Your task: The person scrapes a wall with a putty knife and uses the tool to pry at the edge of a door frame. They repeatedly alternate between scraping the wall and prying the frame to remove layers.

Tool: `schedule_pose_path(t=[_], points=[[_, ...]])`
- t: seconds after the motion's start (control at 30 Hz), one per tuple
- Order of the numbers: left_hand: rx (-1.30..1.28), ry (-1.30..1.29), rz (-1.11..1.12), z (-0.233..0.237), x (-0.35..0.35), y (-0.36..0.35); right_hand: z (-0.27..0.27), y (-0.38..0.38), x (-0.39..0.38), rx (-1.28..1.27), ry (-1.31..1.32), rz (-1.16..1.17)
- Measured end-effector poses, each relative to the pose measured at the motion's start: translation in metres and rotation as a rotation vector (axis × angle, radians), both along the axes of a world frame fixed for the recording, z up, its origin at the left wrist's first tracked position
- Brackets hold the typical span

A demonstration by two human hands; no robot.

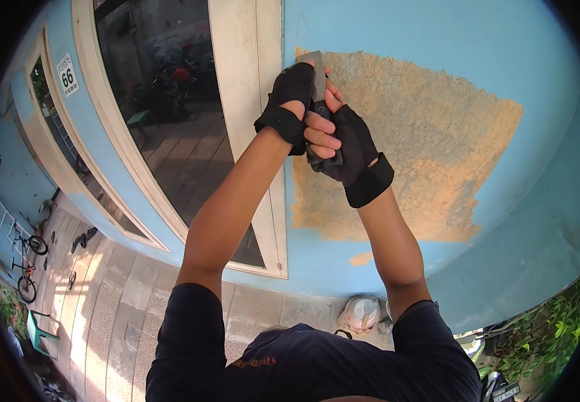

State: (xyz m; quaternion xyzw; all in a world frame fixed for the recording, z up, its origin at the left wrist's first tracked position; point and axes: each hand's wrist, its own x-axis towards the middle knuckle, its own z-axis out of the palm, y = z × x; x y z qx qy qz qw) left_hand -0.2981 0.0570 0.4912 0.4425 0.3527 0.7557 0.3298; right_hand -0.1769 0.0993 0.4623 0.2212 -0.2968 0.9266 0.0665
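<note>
1. Gripping the dark handle (320, 107) of the scraper (318, 80) in the right hand (355, 144), with fingers (321, 138) curled closed around it.
2. Meeting the blade (315, 61) from the other side with the left hand (290, 92); cannot tell a firm pinch from a light touch, with most of that hand's fingers hidden.
3. Holding the scraper blade-up before the blue wall (450, 30), at the upper left of the rough tan patch (430, 120), near the white door frame (249, 80). Cannot tell whether touching the wall.
4. Could nick bare left fingertips, probably through sliding along the blade's edge, beyond the cover of the short-fingered gloves (363, 171).
5. Could gouge the blue paint or chip the frame, likely by tilting onto a blade corner or overshooting leftward.
6. Could twist or drop towards the paving (129, 305), near the bucket (361, 313), after loosening the right-hand grip.
</note>
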Motion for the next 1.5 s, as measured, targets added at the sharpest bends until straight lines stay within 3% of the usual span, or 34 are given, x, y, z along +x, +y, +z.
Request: schedule_pose_path(t=[0.37,0.77,0.93,1.1,1.5], points=[[-0.052,-0.073,0.206,0.012,0.022,-0.007,0.002,0.009,0.008,0.018,-0.066,0.006],[-0.052,0.055,0.183,-0.009,-0.004,0.001,-0.018,-0.001,-0.006,-0.042,-0.002,-0.045],[-0.013,0.006,0.151,0.024,0.002,-0.014,0.012,0.0,-0.016,0.012,0.023,-0.049],[-0.087,0.052,0.103,-0.003,-0.013,-0.001,-0.013,-0.004,-0.013,-0.015,0.015,-0.07],[-0.044,0.041,0.137,0.014,-0.002,-0.013,-0.004,0.0,-0.017,0.015,0.051,-0.021]])
